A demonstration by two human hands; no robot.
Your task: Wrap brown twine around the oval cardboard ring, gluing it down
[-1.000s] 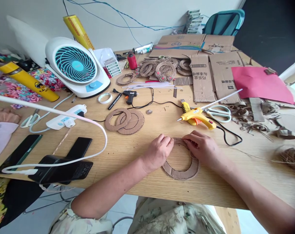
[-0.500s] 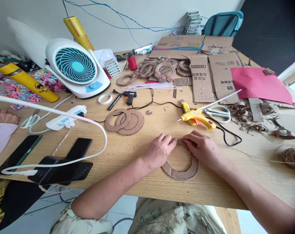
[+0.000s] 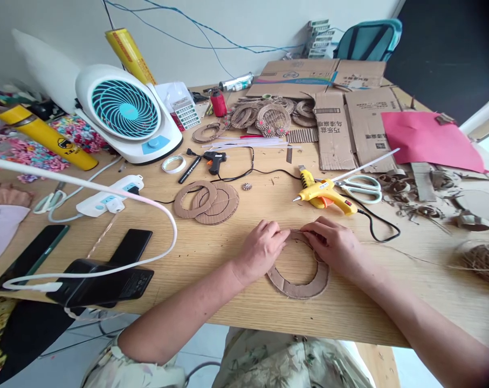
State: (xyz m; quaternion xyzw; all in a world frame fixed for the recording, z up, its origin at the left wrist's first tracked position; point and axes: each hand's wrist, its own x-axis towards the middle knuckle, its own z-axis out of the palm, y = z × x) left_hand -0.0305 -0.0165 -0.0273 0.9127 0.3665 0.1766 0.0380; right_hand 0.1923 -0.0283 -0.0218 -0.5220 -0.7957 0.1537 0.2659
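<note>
A flat cardboard ring [image 3: 303, 289] lies near the table's front edge, between my hands. My left hand [image 3: 264, 250] is closed at its upper left rim, the fingertips pressed on the cardboard. At the upper right rim my right hand [image 3: 335, 245] is pinched closed, holding thin brown twine [image 3: 410, 254] against the edge. That twine runs out from behind the right hand to a ball of twine [image 3: 481, 261] at the far right. The exact hold of the right fingertips is partly hidden. Beyond the hands rests a yellow glue gun [image 3: 327, 193] with a glue stick in it.
Scissors [image 3: 363, 189] and a yellow cutter [image 3: 307, 177] lie by the glue gun. Cut cardboard rings [image 3: 195, 199] sit left of centre. A fan [image 3: 126, 116], a power strip [image 3: 109, 196] and a power bank [image 3: 102, 283] occupy the left. Cardboard sheets [image 3: 335, 129] and pink paper [image 3: 430, 140] lie behind.
My left fingertips have shifted slightly left along the ring's top edge, away from the right fingertips. The right hand and the ring have barely moved.
</note>
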